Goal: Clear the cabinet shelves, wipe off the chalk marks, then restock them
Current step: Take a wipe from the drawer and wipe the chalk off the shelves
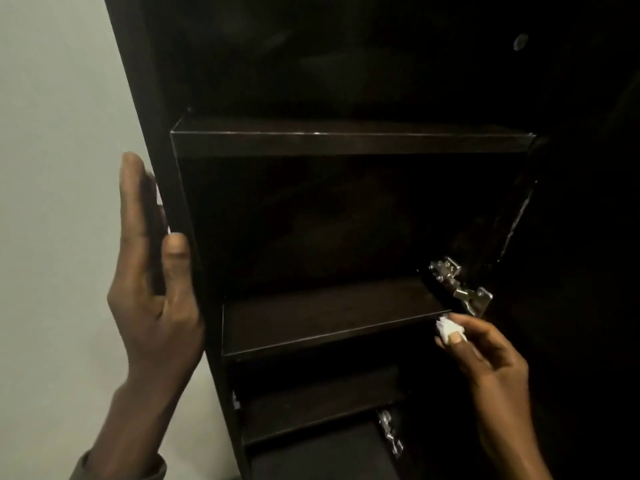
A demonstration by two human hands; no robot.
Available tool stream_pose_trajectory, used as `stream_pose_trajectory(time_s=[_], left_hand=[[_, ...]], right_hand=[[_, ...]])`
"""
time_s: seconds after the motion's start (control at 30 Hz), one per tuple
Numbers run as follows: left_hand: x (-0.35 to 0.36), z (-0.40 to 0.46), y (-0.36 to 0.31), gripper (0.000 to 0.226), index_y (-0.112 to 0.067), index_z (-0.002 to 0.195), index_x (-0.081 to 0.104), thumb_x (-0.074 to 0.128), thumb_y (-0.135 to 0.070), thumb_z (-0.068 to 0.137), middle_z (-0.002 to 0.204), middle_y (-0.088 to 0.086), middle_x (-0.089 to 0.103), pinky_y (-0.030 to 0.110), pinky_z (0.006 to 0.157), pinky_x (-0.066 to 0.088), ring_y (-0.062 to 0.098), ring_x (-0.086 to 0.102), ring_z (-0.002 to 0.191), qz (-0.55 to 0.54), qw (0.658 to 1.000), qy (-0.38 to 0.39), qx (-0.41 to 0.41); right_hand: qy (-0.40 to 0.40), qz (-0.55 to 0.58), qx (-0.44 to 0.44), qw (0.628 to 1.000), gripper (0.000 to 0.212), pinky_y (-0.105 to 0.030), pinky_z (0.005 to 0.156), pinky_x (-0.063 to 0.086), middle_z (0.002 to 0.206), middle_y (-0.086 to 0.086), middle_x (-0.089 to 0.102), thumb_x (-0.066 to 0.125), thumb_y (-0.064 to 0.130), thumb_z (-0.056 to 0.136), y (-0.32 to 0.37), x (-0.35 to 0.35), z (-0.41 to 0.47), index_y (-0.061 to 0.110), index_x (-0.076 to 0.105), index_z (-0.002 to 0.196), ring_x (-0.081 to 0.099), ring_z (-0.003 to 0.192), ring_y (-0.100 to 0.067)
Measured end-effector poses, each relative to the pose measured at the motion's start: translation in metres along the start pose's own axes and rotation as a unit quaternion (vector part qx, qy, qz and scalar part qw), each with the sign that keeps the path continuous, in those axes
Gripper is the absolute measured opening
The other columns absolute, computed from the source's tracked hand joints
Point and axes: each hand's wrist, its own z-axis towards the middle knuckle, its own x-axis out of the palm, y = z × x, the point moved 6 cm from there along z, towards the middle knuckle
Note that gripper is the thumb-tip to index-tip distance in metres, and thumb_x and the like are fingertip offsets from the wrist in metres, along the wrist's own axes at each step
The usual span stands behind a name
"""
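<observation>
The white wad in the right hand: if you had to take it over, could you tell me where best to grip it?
Pinch the white wad at its free upper-left end, coming from the left; the right hand covers its lower right.

Three dark shelves are seen in the cabinet (166, 140): upper shelf (349, 143), middle shelf (325, 317), lower shelf (322, 403).
</observation>
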Motion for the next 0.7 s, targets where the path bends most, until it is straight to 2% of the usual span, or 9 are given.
stream_pose_trajectory(time_s=[0.1,0.17,0.23,0.33,0.4,0.53,0.63,0.7], left_hand=[[-0.002,-0.036,0.009,0.051,0.003,0.151,0.021,0.035,0.001,0.102,0.159,0.011,0.026,0.028,0.119,0.027,0.015,0.025,0.148,0.021,0.999,0.01,-0.044],[0.0,-0.051,0.021,0.051,0.0,0.151,0.022,0.036,0.0,0.102,0.159,0.007,0.027,0.022,0.118,0.027,0.01,0.025,0.147,0.023,0.997,0.012,-0.076],[0.002,-0.066,0.028,0.052,-0.002,0.152,0.022,0.036,-0.002,0.102,0.158,0.003,0.027,0.015,0.115,0.028,0.003,0.026,0.145,0.03,0.993,0.011,-0.115],[0.004,-0.085,0.032,0.052,-0.007,0.152,0.022,0.036,-0.004,0.103,0.157,-0.004,0.027,0.01,0.112,0.028,-0.004,0.026,0.143,0.024,0.988,0.014,-0.15],[0.003,-0.09,0.035,0.051,-0.008,0.152,0.023,0.036,-0.005,0.103,0.157,-0.004,0.028,0.011,0.112,0.029,-0.003,0.026,0.144,0.024,0.987,0.012,-0.157],[0.003,-0.099,0.039,0.05,-0.007,0.152,0.024,0.036,-0.005,0.103,0.157,-0.002,0.029,0.013,0.113,0.029,-0.001,0.027,0.144,0.028,0.986,0.008,-0.165],[0.004,-0.107,0.041,0.05,-0.007,0.152,0.025,0.036,-0.004,0.104,0.157,-0.002,0.029,0.015,0.114,0.028,0.001,0.027,0.145,0.026,0.984,0.005,-0.175],[0.004,-0.114,0.042,0.049,-0.005,0.152,0.025,0.036,-0.004,0.104,0.158,-0.001,0.029,0.014,0.113,0.029,0.001,0.027,0.144,0.025,0.983,0.006,-0.183]], right_hand=[[-0.003,0.011,0.05,0.999,0.025,-0.032,0.092,0.055,0.11,-0.001,0.073,0.063,0.006,0.09,-0.033,-0.006,-0.022,0.023,0.072,0.105,0.069,0.106,-0.02],[0.002,-0.008,0.056,0.998,0.025,-0.038,0.095,0.054,0.111,0.001,0.073,0.063,0.007,0.09,-0.043,-0.005,-0.03,0.025,0.072,0.105,0.068,0.107,-0.019],[0.006,-0.043,0.044,0.998,0.026,-0.037,0.097,0.051,0.113,0.009,0.071,0.063,0.009,0.09,-0.041,-0.001,-0.032,0.03,0.072,0.103,0.065,0.11,-0.011],[0.016,-0.082,-0.012,0.996,0.028,-0.021,0.094,0.052,0.113,0.012,0.07,0.064,0.008,0.09,-0.026,0.008,-0.028,0.032,0.072,0.103,0.062,0.111,-0.003],[0.022,-0.115,-0.086,0.989,0.029,-0.012,0.091,0.049,0.114,0.011,0.068,0.065,0.005,0.09,-0.006,0.018,-0.021,0.028,0.072,0.106,0.062,0.111,-0.004],[-0.023,-0.176,-0.228,0.957,0.024,-0.024,0.091,0.053,0.114,0.001,0.065,0.067,0.004,0.09,0.022,0.034,-0.004,0.013,0.072,0.112,0.062,0.11,-0.008],[-0.071,-0.166,-0.232,0.956,0.023,-0.029,0.091,0.055,0.115,-0.001,0.063,0.066,0.007,0.091,0.014,0.037,0.005,0.013,0.071,0.113,0.06,0.11,-0.005],[-0.059,-0.149,-0.212,0.964,0.021,-0.034,0.091,0.056,0.114,0.0,0.064,0.067,0.008,0.091,0.001,0.041,0.004,0.013,0.072,0.111,0.061,0.11,-0.007]])
